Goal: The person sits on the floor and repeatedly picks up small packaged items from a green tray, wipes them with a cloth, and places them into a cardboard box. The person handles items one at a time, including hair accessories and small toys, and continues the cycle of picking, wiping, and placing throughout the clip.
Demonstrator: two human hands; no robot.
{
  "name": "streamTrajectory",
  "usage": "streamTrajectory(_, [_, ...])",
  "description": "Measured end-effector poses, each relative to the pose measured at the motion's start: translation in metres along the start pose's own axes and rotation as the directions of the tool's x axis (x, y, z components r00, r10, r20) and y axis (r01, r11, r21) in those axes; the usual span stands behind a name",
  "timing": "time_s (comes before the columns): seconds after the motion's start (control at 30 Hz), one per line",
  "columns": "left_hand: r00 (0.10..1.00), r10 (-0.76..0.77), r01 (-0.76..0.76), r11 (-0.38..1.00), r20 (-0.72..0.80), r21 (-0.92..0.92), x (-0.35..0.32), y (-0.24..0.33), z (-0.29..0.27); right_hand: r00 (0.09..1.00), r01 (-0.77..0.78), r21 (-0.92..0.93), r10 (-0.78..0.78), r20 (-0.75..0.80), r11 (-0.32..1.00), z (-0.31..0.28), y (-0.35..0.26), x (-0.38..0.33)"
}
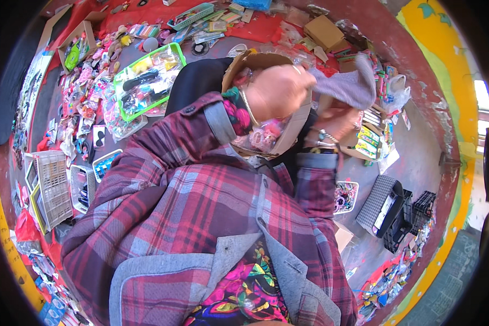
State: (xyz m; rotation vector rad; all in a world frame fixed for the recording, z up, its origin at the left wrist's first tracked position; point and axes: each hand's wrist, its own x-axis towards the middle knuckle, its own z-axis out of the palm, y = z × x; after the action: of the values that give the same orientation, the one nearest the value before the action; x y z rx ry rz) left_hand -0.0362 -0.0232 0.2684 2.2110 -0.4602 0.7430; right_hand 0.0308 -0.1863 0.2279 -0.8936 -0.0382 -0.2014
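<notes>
Lilac-grey cloth [346, 86] up in the air now, right above the far-right rim of an open cardboard box [294, 129] — and from my distant seat I see both hands up at it. Right hand [338, 120], beaded bracelet at the wrist, is closed around the lower part, the fabric draping over its fingers. Left hand [276, 93] comes across above the box, narrow, fingers curled together, its tips right by the cloth's left end; with all that blur I cannot tell whether they pinch it. A pink-and-green hair tie [237, 114] circles that wrist, next to a bangle.

Down inside the box, I get pink wrapped pieces [266, 136] in clear plastic. On to the print: yellow-green packs [367, 142] stand in a carton just beyond the right hand, labels showing, lettering too small for me to read. Over to the left, a bright green tray [119, 91] carries packaged goods — their cards equally unreadable from here. Down in the lower right corner, a dark wall panel [452, 278] bears faint pale marks that I cannot make out.
</notes>
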Motion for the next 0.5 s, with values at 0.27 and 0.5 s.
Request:
streamTrajectory(0.27, [0.994,-0.032,0.036,0.998,0.101,-0.041,-0.016,0.01,0.023,0.787,-0.494,0.076,0.408,0.463,0.866,-0.041,0.053,0.001])
streamTrajectory(0.5, [0.471,-0.729,0.381,-0.34,0.497,-0.86,0.018,-0.055,0.005,0.719,0.623,-0.747,0.546,0.429,-0.234,-0.006,0.01,-0.018])
